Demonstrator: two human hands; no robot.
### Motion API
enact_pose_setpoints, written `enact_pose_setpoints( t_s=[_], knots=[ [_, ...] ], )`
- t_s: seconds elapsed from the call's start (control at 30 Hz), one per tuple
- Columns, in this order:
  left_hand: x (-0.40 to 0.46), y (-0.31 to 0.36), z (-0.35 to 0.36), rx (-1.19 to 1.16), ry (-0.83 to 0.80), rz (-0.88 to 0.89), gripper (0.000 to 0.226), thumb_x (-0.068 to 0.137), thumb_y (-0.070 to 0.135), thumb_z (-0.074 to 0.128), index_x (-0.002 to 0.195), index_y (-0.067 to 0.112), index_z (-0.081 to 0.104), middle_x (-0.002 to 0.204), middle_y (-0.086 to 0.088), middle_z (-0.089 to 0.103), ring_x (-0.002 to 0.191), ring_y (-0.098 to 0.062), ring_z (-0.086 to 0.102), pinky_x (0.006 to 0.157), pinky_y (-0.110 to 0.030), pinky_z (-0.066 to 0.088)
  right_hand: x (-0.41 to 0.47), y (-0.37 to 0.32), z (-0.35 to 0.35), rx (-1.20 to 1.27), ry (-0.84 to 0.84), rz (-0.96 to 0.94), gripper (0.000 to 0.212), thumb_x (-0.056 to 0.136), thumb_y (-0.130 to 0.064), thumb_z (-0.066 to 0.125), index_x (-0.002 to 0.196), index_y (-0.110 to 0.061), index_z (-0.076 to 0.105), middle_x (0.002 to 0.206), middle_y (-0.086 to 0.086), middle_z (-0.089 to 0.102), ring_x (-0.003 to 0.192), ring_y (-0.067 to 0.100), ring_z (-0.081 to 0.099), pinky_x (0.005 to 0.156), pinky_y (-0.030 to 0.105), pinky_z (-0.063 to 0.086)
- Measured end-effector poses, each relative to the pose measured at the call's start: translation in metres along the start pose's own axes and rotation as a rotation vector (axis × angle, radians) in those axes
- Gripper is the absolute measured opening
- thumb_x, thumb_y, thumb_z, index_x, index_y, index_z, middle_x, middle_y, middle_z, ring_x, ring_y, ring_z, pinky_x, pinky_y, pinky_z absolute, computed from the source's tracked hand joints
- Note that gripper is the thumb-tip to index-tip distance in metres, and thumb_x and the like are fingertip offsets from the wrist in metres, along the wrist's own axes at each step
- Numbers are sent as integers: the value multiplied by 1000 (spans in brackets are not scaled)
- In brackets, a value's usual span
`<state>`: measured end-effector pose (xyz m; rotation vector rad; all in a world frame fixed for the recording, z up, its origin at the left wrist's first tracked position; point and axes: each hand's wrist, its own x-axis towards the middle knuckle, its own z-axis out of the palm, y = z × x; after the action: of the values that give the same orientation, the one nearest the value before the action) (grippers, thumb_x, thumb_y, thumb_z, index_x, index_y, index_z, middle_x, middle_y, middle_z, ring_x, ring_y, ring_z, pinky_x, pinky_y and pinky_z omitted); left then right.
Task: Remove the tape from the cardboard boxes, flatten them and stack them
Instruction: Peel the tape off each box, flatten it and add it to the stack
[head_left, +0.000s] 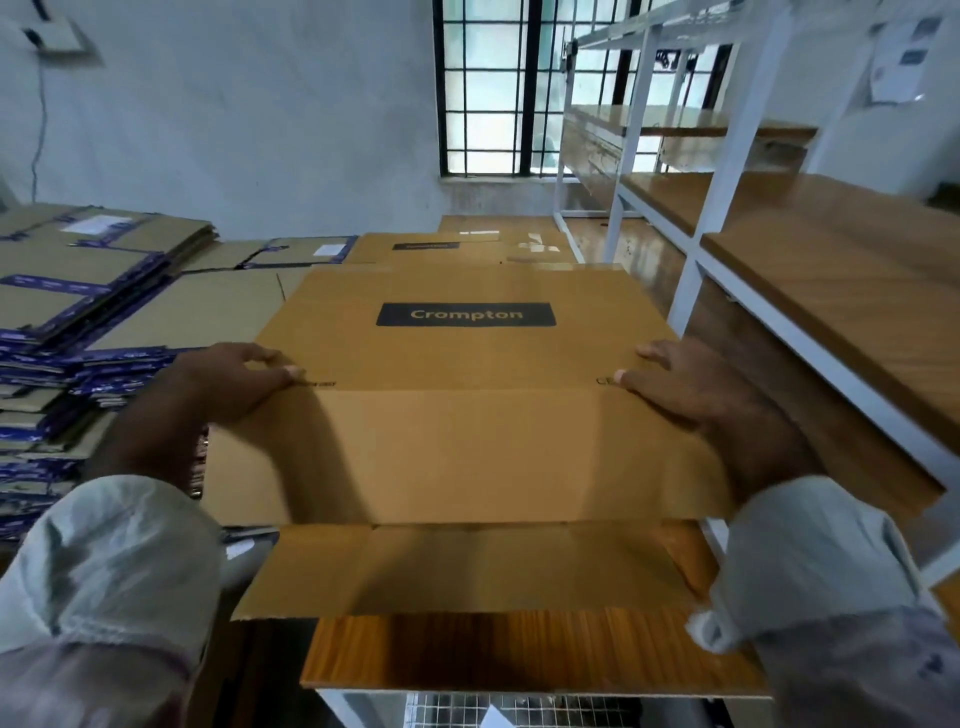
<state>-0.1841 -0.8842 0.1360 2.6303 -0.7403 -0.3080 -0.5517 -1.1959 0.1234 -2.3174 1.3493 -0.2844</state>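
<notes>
Pale sleeves (109, 571) lowest in view, one at either bottom corner, with a wooden table edge (519, 654) between them and wire mesh (498, 712) beneath. Above that, a flattened box (467, 452) with a black "Crompton" label (466, 314), lying flat, its near flap (467, 571) folded down toward the camera over the table edge. Left hand (218, 395) on the box's left edge, fingers curled over that edge and thumb lying on the top face, gripping the cardboard. Right hand (696, 395) on the right edge, thumb stretched flat on top, fingers reaching over the side; grip there looser, whether curled under cannot be told. Beyond the box, more flat brown cardboard (457, 244) on the same level. To the left, a stack (78, 312) of flattened boxes with blue tape, several layers deep. To the right, white-framed shelves (779, 234) with wooden boards. Behind, a barred window (498, 88) in a pale wall.
</notes>
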Motion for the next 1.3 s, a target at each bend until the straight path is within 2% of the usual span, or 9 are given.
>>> enact_pose_setpoints(
  t_s=[0.1, 0.2, 0.33, 0.47, 0.73, 0.93, 1.03, 1.17, 1.3],
  knots=[
    [-16, 7, -5, 280, -43, 38, 87, 82, 85, 51, 151, 34, 45, 156, -19, 38, 141, -44, 36, 113, -56, 36, -11, 1, 3, -20, 2, -22, 89, 75, -78, 54, 149, -29, 50, 157, 11, 42, 142, 34, 40, 117, 58, 33],
    [-38, 33, 12, 312, -102, 373, 118, 49, 108, 38, 150, 47, 37, 158, -11, 31, 145, -38, 28, 114, -66, 30, -24, -4, 6, 14, 51, 7, 82, 82, -75, 54, 149, -30, 50, 156, 12, 43, 143, 35, 39, 117, 56, 31],
    [-60, 61, 63, 527, 16, 595, 127, 56, 92, 66, 155, 46, 1, 168, -4, 8, 153, -35, 13, 116, -72, 13, -55, -18, 28, -49, 318, 48, 57, 93, -60, 57, 141, -29, 54, 147, 11, 48, 142, 35, 37, 114, 64, 31],
    [-58, 56, 82, 528, 249, 584, 111, 64, 77, 76, 150, 42, 16, 158, -8, 27, 143, -35, 30, 108, -72, 29, -98, -35, 67, 96, 476, -29, 45, 91, -52, 62, 130, -30, 58, 137, 4, 53, 131, 28, 46, 107, 61, 41],
    [-45, 60, 96, 510, 345, 583, 102, 66, 75, 76, 147, 40, 26, 151, -12, 35, 138, -38, 34, 106, -73, 28, -128, -32, 157, 148, 125, -123, 42, 92, -36, 70, 132, -24, 62, 133, -1, 57, 119, 20, 58, 94, 36, 50],
    [-46, 39, 92, 472, 315, 655, 112, 65, 79, 73, 153, 40, 16, 159, -13, 22, 147, -37, 22, 111, -73, 19, -122, -21, 187, 1228, -176, 389, 81, 92, -26, 76, 159, -21, 31, 144, 3, 58, 123, 19, 60, 101, 46, 52],
    [-50, 24, 83, 420, 262, 764, 118, 62, 85, 70, 156, 41, 14, 163, -12, 15, 150, -35, 18, 113, -75, 12, -128, -34, 188, 1609, -62, 411, 61, 94, -11, 71, 147, -13, 40, 128, 6, 66, 123, 24, 61, 95, 49, 53],
    [-78, 19, 62, 262, 131, 801, 114, 60, 99, 46, 154, 36, 27, 163, -8, 18, 152, -34, 16, 115, -71, -4, -159, -63, 172, 1671, 141, 438, 23, 96, -12, 68, 113, -20, 54, 117, 7, 66, 105, 23, 65, 86, 39, 51],
    [-133, 31, 43, 397, 51, 949, 105, 68, 96, 40, 152, 33, 28, 157, -1, 30, 142, -27, 35, 115, -54, 31, -180, -90, 134, 1447, 359, 263, 22, 96, -23, 67, 110, -6, 64, 84, 4, 74, 71, 14, 67, 67, 29, 52]
  ],
)
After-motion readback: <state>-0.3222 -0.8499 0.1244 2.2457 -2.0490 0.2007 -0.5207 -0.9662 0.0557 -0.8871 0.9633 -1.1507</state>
